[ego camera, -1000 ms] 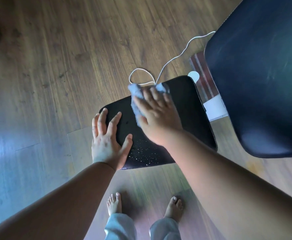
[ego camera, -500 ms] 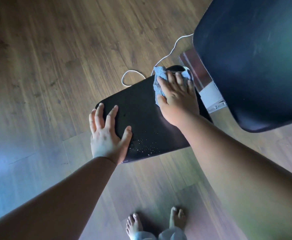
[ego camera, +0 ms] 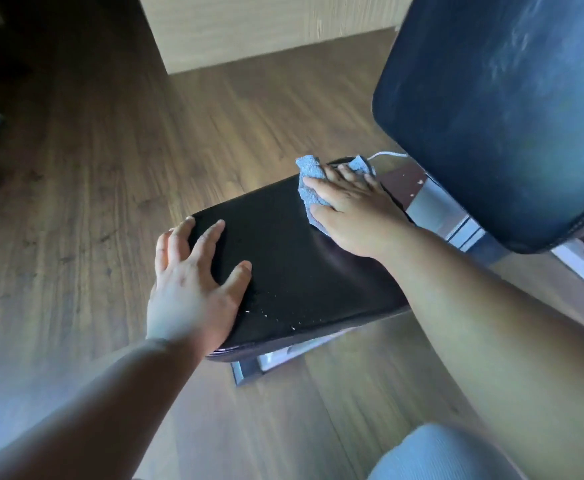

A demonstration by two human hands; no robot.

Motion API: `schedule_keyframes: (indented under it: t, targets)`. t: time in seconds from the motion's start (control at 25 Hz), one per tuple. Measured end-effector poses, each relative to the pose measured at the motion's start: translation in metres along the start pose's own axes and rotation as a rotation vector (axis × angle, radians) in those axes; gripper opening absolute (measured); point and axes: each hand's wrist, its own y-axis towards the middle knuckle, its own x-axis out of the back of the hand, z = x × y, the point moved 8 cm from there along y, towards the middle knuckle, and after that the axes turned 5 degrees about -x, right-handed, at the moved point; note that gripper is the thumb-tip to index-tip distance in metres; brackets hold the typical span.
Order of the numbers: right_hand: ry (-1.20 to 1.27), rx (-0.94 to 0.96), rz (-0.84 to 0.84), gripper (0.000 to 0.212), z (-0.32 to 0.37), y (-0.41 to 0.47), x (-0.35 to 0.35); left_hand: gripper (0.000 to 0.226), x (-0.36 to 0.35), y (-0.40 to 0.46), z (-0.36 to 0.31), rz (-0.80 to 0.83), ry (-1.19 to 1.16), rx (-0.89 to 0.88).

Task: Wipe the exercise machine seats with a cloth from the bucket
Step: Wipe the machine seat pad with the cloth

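Head view: right hand (ego camera: 349, 216) is pressing a blue terry cloth (ego camera: 309, 183) flat-fingered onto the black padded seat (ego camera: 294, 258); left hand (ego camera: 188, 292) is resting splayed; no writing is showing.

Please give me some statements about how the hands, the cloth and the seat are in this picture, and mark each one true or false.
1. The right hand presses the blue cloth flat on the black seat. True.
2. The cloth lies at the near edge of the seat, beside the white specks. False: it is at the far corner of the seat.
3. The left hand rests on the near left part of the seat with its fingers spread. True.
4. The left hand holds a second cloth. False: it holds nothing.
5. The large dark pad stands to the right of the seat. True.
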Motion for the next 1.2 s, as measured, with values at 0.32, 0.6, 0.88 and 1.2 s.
schedule_keyframes:
  t: [0.32,0.6,0.88,1.2]
  targets:
    - [0.062,0.162,-0.256,0.052,0.013,-0.142,-0.007,0.061,-0.003,0.002,0.002,-0.060,-0.056,-0.053]
    - [-0.061,0.063,-0.380,0.049,0.059,-0.115,-0.011,0.062,0.001,0.001,0.000,-0.031,-0.051,-0.014]
    - [-0.039,-0.027,-0.344,0.059,-0.012,-0.124,0.003,0.060,0.000,0.003,0.000,-0.044,-0.064,-0.026]
    - [-0.050,0.229,-0.297,0.056,0.038,-0.155,-0.023,0.058,-0.001,0.003,0.004,-0.051,-0.095,-0.025]
